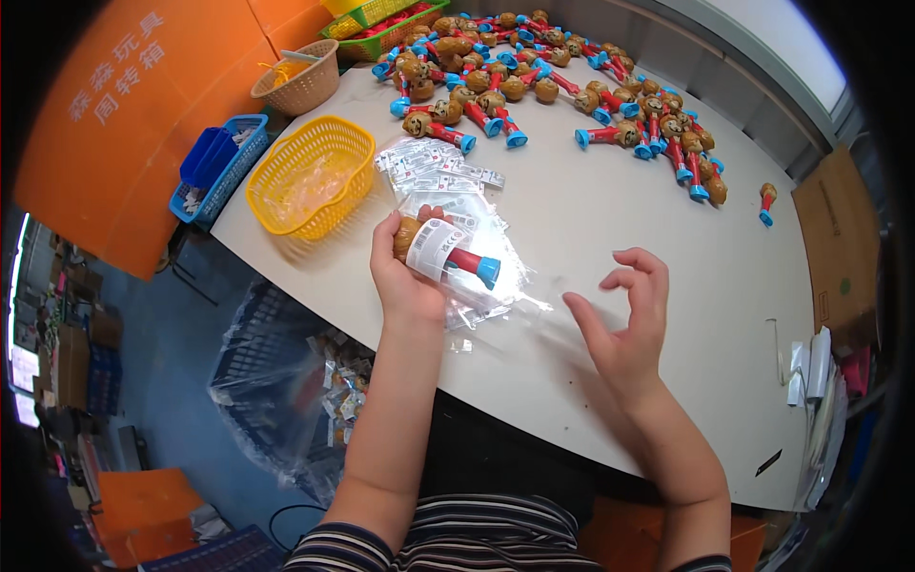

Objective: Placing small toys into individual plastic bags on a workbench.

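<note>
In my left hand [405, 286] lies a small toy [467, 261] with a round brown head, red body and blue base. It is inside a clear plastic bag [481, 294] with a white label [431, 246]; my fingers curl round the head end. The loose end of the bag stretches toward my right hand [627, 329]. That hand hovers over the table, thumb and fingers apart, with nothing visible between them. Beneath and beyond the left hand, a spread of flat clear labelled bags [429, 170] covers part of the table.
Many similar toys [496, 86] are heaped along the far table edge; a single one [766, 204] lies far right. A yellow basket [319, 181], blue basket [221, 172] and tan basket [303, 84] stand left. Below the left edge is a plastic-lined blue crate [257, 353] holding packed pieces.
</note>
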`<state>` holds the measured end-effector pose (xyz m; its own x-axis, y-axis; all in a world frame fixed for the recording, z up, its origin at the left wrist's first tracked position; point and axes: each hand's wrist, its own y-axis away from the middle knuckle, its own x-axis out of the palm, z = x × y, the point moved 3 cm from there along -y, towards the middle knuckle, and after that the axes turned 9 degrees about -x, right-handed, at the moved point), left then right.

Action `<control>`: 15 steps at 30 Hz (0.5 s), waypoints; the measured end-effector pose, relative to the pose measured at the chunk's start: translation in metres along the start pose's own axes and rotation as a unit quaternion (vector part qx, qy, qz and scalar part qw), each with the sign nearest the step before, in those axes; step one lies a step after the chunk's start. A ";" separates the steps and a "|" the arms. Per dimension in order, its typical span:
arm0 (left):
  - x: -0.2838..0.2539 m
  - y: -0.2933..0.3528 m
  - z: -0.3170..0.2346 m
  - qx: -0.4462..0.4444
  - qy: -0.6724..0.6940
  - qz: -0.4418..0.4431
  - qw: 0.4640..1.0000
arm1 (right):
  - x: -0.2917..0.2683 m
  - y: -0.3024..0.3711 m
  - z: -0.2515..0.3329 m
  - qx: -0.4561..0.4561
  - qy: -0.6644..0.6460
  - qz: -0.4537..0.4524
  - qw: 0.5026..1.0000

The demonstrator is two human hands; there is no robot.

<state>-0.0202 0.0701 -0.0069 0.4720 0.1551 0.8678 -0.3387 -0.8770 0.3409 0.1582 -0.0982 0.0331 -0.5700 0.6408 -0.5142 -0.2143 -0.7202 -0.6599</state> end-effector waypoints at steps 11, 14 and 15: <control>0.014 -0.004 0.053 -0.103 -0.005 0.120 0.987 | 0.011 0.004 -0.003 -0.026 0.057 0.074 0.995; 0.014 -0.002 0.064 -0.074 -0.004 0.131 0.989 | 0.014 0.009 -0.009 -0.004 0.048 0.093 0.994; 0.015 -0.002 0.065 -0.073 -0.004 0.130 0.989 | 0.015 0.009 -0.010 -0.003 0.061 0.093 0.994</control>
<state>0.0408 0.0441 -0.0180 0.3589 -0.0716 0.9306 -0.5637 -0.8113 0.1550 0.1559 -0.0925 0.0143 -0.4989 0.5244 -0.6900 -0.1090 -0.8278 -0.5503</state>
